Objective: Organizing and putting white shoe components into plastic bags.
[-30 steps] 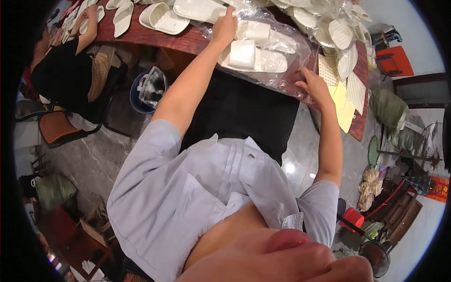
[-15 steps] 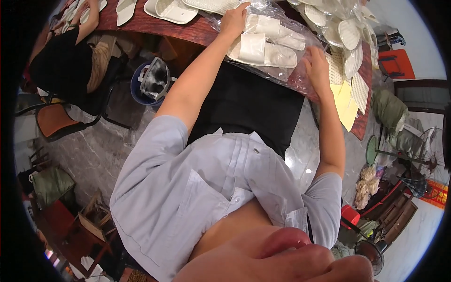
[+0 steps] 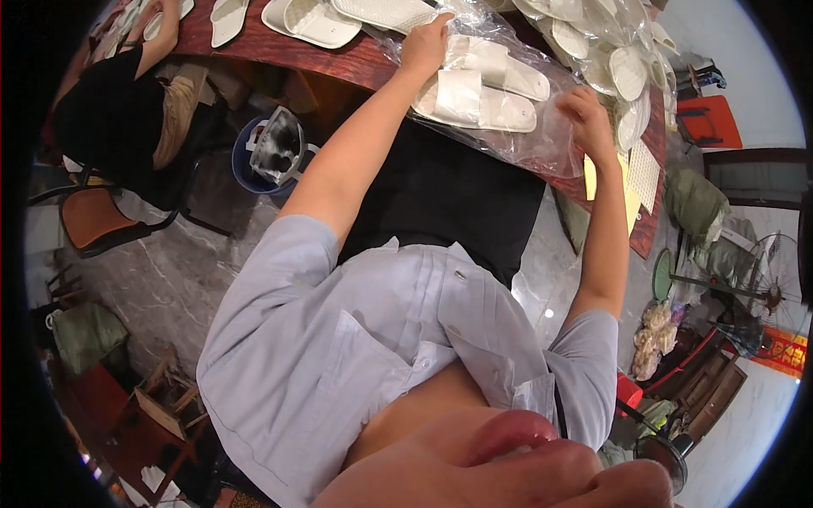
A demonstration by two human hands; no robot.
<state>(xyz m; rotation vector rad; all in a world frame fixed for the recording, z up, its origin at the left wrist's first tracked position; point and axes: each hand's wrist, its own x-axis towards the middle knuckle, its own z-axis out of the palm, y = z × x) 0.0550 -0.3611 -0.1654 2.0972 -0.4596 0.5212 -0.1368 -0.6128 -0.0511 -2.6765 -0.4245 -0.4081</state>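
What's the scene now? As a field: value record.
left_hand: bare left hand at the upper left of clear, crinkled plastic film; grip unclear
right_hand: bare right hand, fingers bent, at the film's right end; contact unclear
between_hands: pair of off-white slide slippers, inside or under the film
surface: dark-red wooden table
right_side: heap of off-white slippers; flat yellow sheet, partly hidden by the right forearm
left_side: co-worker in a black top; round blue bucket
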